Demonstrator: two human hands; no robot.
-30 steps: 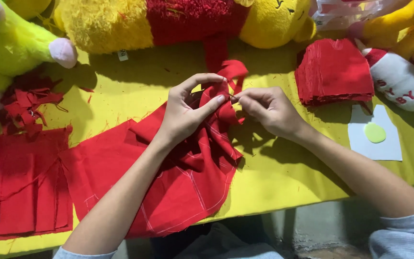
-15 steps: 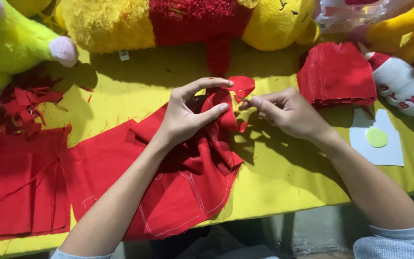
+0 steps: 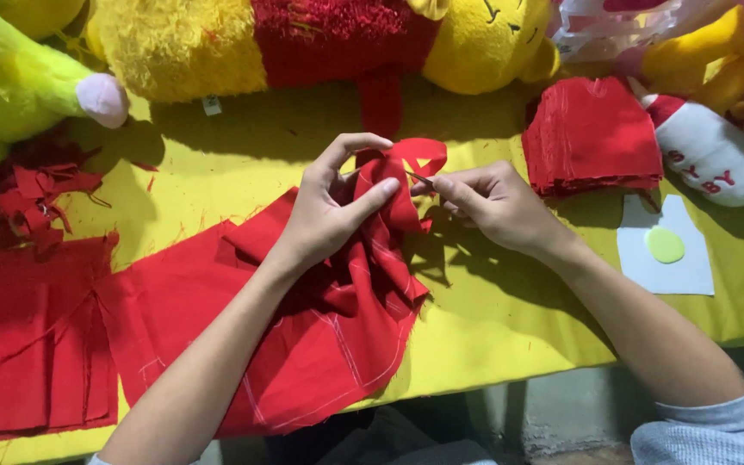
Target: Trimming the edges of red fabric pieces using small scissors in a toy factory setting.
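Nearest me, the red cloth (image 3: 303, 344) spills over the front edge of the yellow tabletop (image 3: 492, 327), flat there and faintly marked with pale chalk lines, then bunching into crumpled folds where I lift it. My left hand (image 3: 325, 215) pinches that gathered bunch between thumb and fingers. My right hand (image 3: 488, 202) is closed on a thin needle (image 3: 419, 178), its tip at the cloth's raised top fold. Since half a second ago my right hand has drawn slightly away from the fold, and the cloth's peak stands a little higher. The cloth is woven, matte, with frayed edges. To my left lie flat layered red pieces (image 3: 27, 344) and ragged red scraps (image 3: 32, 189). To my right sits a white card (image 3: 660, 271) bearing a pale green disc (image 3: 665, 244). Beyond, a neat stack of folded red squares (image 3: 592, 138), then fuzzy yellow-and-red plush toys (image 3: 303, 43).
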